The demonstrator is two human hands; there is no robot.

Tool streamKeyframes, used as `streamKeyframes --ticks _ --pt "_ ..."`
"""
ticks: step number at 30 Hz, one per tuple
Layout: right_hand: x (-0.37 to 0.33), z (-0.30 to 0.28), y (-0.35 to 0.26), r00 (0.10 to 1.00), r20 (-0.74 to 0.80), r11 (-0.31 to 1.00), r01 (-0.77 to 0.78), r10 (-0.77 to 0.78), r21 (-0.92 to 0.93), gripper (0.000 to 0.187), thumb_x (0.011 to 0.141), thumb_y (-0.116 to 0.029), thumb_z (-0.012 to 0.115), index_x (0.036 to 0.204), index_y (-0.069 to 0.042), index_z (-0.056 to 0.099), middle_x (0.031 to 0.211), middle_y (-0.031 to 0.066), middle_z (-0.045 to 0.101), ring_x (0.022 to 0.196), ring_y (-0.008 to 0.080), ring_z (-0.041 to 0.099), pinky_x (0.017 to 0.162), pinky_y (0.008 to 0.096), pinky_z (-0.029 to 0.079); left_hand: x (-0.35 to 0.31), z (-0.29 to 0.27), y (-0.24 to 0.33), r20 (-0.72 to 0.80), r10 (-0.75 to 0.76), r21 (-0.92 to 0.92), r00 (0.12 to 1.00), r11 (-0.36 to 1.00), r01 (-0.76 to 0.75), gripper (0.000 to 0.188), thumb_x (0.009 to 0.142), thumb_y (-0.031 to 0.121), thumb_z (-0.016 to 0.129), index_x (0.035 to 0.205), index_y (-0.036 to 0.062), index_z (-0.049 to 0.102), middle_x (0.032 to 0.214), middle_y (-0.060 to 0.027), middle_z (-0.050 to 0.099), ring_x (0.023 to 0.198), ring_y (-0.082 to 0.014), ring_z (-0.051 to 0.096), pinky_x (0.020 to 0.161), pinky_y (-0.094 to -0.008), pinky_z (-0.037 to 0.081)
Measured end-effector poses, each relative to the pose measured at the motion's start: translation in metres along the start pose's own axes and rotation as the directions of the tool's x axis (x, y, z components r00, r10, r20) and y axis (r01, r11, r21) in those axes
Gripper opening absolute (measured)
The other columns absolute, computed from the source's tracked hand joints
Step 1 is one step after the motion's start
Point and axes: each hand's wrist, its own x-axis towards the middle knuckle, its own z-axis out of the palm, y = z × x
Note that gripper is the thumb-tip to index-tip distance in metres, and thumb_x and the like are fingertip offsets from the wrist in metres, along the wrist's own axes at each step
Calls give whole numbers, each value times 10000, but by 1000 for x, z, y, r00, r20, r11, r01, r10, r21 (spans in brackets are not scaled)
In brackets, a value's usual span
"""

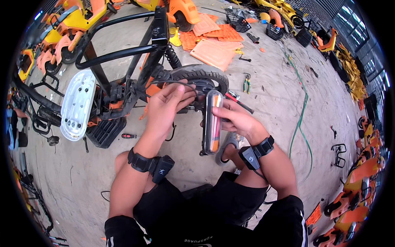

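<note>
My right hand is closed round a long tail light with a clear cover and red and orange parts. The light stands nearly upright, its thumb side pressed by my thumb. My left hand has its fingers bent and pinched together at a thin black cable beside the scooter's rear end; the fingertips partly hide it. Just beyond both hands is the rear wheel of a stripped black scooter frame. A black spring shock absorber rises next to that wheel.
A white oval panel with bolts is at the frame's left. On the concrete lie green-handled pliers, a screwdriver and a green hose. Orange panels lie farther off. Orange scooters line the right side.
</note>
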Motion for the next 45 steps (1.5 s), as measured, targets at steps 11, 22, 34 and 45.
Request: streamKeyframes --ticks 11,22,34,45 --pt "14 16 10 956 -294 992 -12 -25 -124 394 901 -408 663 1077 -63 597 729 -46 471 455 21 288 399 219 193 -26 0 -23 284 -82 929 955 271 -253 948 693 187 822 1472 17 309 1443 -205 372 1210 -342 530 961 -381 478" --pt "-145 -22 -31 852 -334 690 43 -403 -722 385 970 -251 585 1274 -16 598 754 37 675 696 70 548 631 255 418 -21 0 8 176 -194 265 965 954 143 706 713 71 584 1388 -19 398 1136 -154 586 968 -262 644 800 -407 556" --pt "-343 -99 433 2 -998 833 -550 -63 -54 302 900 -302 590 1026 -53 704 825 206 685 827 382 672 753 457 525 -17 -29 1 40 -330 385 943 876 291 462 935 274 587 1321 45 474 1000 -85 593 781 -172 602 638 -320 503" --pt "-311 -43 563 181 -981 866 -499 67 -32 246 821 -224 619 1001 -90 720 815 85 724 803 309 690 761 402 537 -59 -38 0 -254 -308 675 917 623 396 446 998 419 515 1199 23 556 926 -109 680 642 -161 647 570 -249 494"
